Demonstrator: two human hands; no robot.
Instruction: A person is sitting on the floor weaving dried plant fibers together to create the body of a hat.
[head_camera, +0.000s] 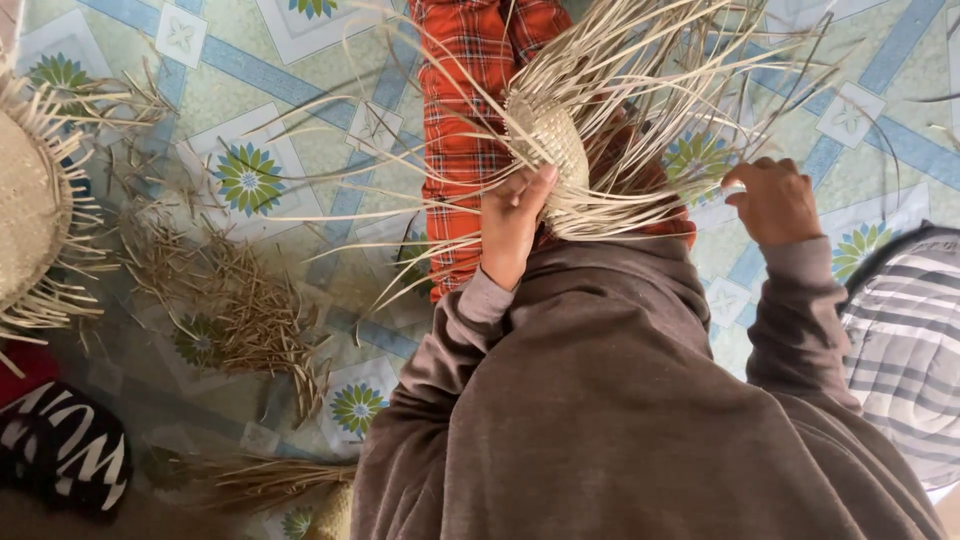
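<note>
Woven piece (548, 140) — dry, pale straw-like strips, matt, tightly plaited at the centre with loose stiff ends. Left hand (510, 225) grips it; right hand (775, 200) touches the strands. Sleeves (600, 400): soft brown knit cloth, matt. Checked cloth (460, 90) — red woven fabric. Floor mat (260, 60): smooth, faintly glossy printed sheet. Trimmings (240, 300): rough dry fibre.

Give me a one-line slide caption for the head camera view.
Left hand holds a half-woven straw piece while the right hand pulls loose strands above a patterned floor mat.
</note>
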